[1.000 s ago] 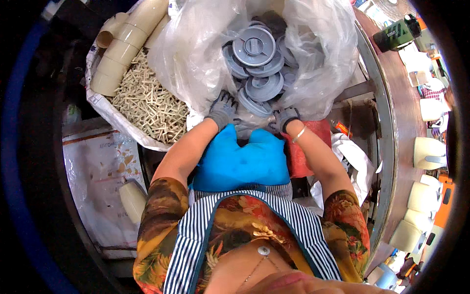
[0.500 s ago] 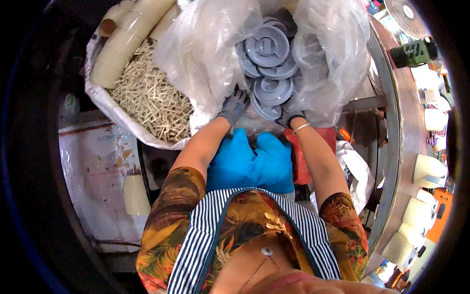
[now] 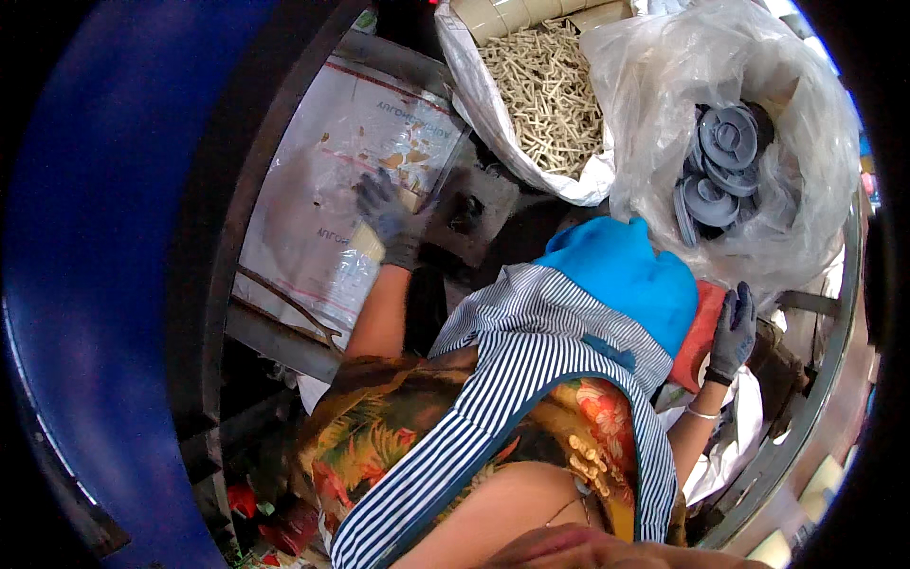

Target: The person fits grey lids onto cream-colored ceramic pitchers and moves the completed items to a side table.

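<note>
My left hand [image 3: 384,213], in a grey glove, lies over a cream-coloured cylindrical piece [image 3: 366,243] with its fingers stretched out. The palm hides the middle of that piece, and I cannot see whether the hand bears on it. Under both is a white, plastic-covered board [image 3: 308,209] with brown scuffs. My right hand [image 3: 735,332], also gloved, holds nothing; its fingers are extended beside a red block-like seat [image 3: 700,327]. Farther off, grey round plastic lids [image 3: 728,137] sit in a large clear plastic bag [image 3: 806,190].
A white sack [image 3: 474,71] with many small cream sticks [image 3: 550,104] and cream tubes stands left of the bag. A dark metal frame [image 3: 256,180] borders the board. A metal-edged bench [image 3: 834,351] runs along the right, with white crumpled sacking [image 3: 735,436] beside it.
Both hands have left the bag's opening. My left hand has swung left to the cream piece, my right hand has drawn back beside the red seat, and my view has turned left.
</note>
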Available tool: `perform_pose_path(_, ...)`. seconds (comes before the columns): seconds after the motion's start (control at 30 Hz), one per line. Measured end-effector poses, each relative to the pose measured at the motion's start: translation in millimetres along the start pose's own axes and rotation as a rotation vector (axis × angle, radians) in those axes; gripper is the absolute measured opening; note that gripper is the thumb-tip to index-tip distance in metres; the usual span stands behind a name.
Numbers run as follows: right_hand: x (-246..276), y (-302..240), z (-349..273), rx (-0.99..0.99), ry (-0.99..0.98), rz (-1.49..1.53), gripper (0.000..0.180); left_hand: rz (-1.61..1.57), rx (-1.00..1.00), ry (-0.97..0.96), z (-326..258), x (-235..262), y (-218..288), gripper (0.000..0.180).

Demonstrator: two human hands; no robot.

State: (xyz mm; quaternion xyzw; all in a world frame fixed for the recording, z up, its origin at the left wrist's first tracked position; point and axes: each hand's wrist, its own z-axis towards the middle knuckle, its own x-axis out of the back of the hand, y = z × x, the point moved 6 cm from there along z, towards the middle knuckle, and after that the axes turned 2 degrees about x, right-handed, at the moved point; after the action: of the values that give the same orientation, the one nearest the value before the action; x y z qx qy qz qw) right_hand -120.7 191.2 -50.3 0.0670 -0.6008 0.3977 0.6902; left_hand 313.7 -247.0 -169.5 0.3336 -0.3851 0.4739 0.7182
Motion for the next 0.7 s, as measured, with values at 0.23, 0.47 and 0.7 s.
perform_pose_path(0.23,17.5,-32.2,-35.4,0.017,0.001,0.2,0.035,-0.083,0.164,-0.704,-7.5,-22.5,-100.7,0.132)
perform_pose_path(0.47,16.6,-189.4,-61.7,0.3,-0.267,0.952,0.102,-1.603,-0.197,-0.504,16.9,189.6,123.4,0.114)
perform_pose_path(0.7,29.1,-182.0,-37.3,0.383,-0.144,0.912,0.12,-1.839,-0.513,-0.379,-15.0,215.8,219.0,0.115)
